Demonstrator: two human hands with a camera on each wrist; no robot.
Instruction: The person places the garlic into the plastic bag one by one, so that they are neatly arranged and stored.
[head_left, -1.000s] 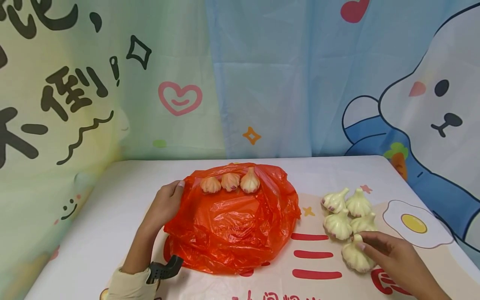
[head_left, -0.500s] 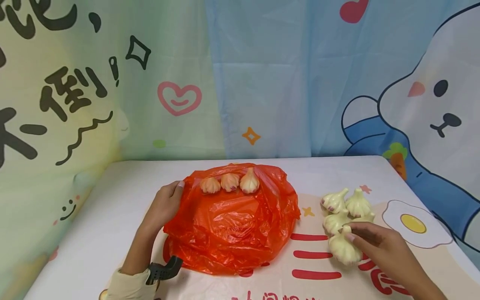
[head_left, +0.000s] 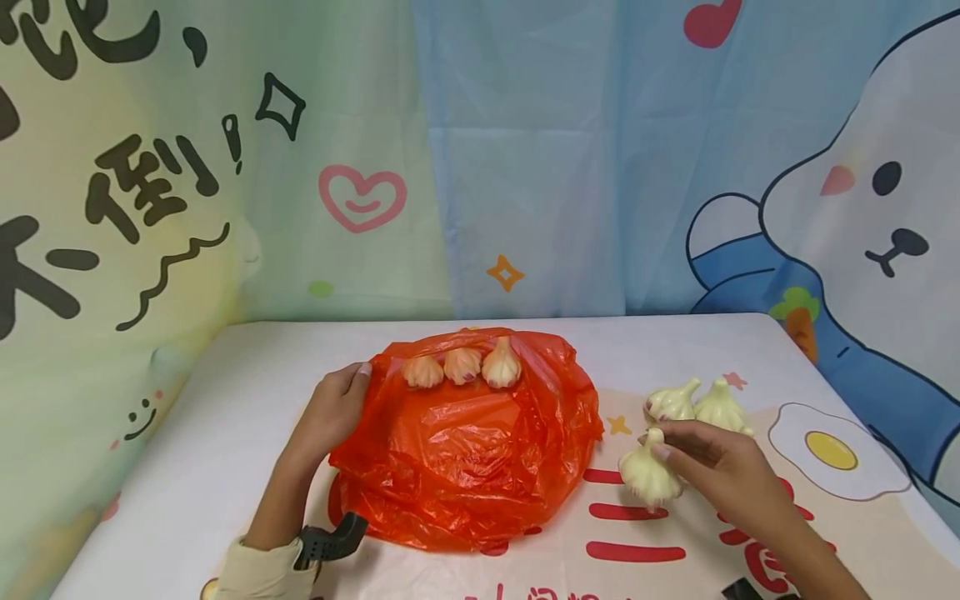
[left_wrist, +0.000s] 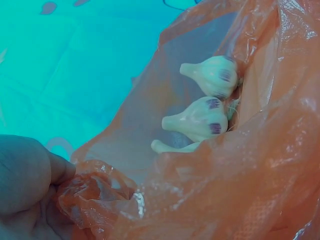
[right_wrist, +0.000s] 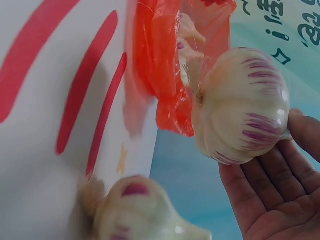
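- The garlic bulb [head_left: 650,477] held by the right hand [head_left: 723,467] lies right of the red plastic bag [head_left: 450,504], apart from it, toward the table's [head_left: 251,367] right edge.
- Its long axis looks roughly upright: neck up between the fingers, root end down; in the right wrist view it appears lifted off the table.
- The right hand pinches that neck; the left hand [head_left: 333,408], on the bag's far side from this bulb, grips a bunched piece of its rim.
- The bag's mouth is spread, with three bulbs [head_left: 462,365] inside in a row toward the table's far edge.
- At least two loose bulbs [head_left: 672,402] remain beyond the right hand; it may hide others.
- Black characters on the curtain [head_left: 525,167] include "倒!"; others are cut off, as is the red lettering [head_left: 551,594] nearest the table's front edge. No brand shows.
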